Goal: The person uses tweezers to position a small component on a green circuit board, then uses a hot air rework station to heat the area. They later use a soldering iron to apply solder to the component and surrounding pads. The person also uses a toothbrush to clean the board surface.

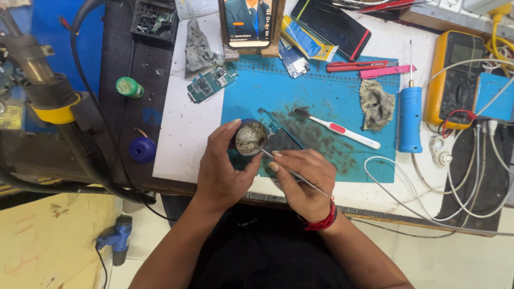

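My left hand (222,168) grips a small round tin (249,138) of greyish paste, holding it just above the blue work mat (321,96). My right hand (302,179) holds thin metal tweezers (292,171), and their tip reaches into the tin. Just behind the tin a small blue circuit board (272,126) lies on the mat, partly hidden. A white toothbrush with a red grip (337,128) lies on the mat to the right.
A green circuit board (211,83), grey rags (199,48) (376,104), a propped phone (249,22), a dark phone (332,24), red cutters (369,67), a blue pen-shaped tool (411,119), a yellow multimeter (458,77) and white cables (471,187) surround the mat. A hot-air nozzle (37,75) stands left.
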